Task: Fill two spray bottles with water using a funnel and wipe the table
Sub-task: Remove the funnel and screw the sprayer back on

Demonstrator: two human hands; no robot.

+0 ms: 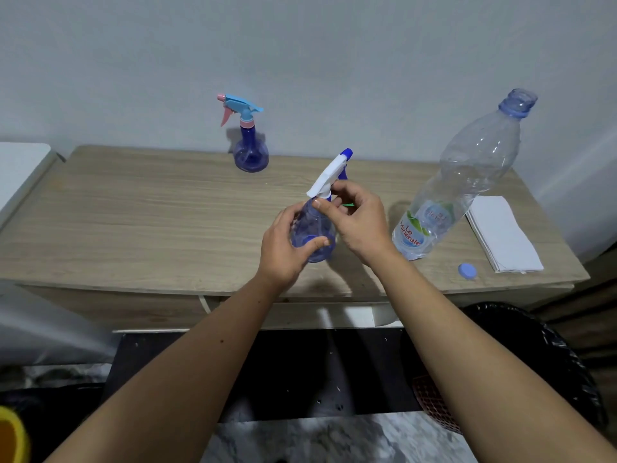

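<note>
At the front middle of the wooden table [133, 215] stands a clear blue spray bottle [314, 228] with a white and blue trigger head. My left hand [287, 245] grips its round body. My right hand [357, 218] pinches the collar under the trigger head. A sliver of green [348, 205], perhaps the funnel, shows behind my right hand. A second blue spray bottle [249, 145] with a pink and light-blue head stands at the back by the wall. An open, nearly empty large water bottle [467, 182] stands to the right.
A blue bottle cap [467, 271] lies near the front right edge. Folded white tissue [500, 232] lies at the far right of the table. A black bin [547, 362] is on the floor to the right. A yellow object [11, 436] sits at lower left.
</note>
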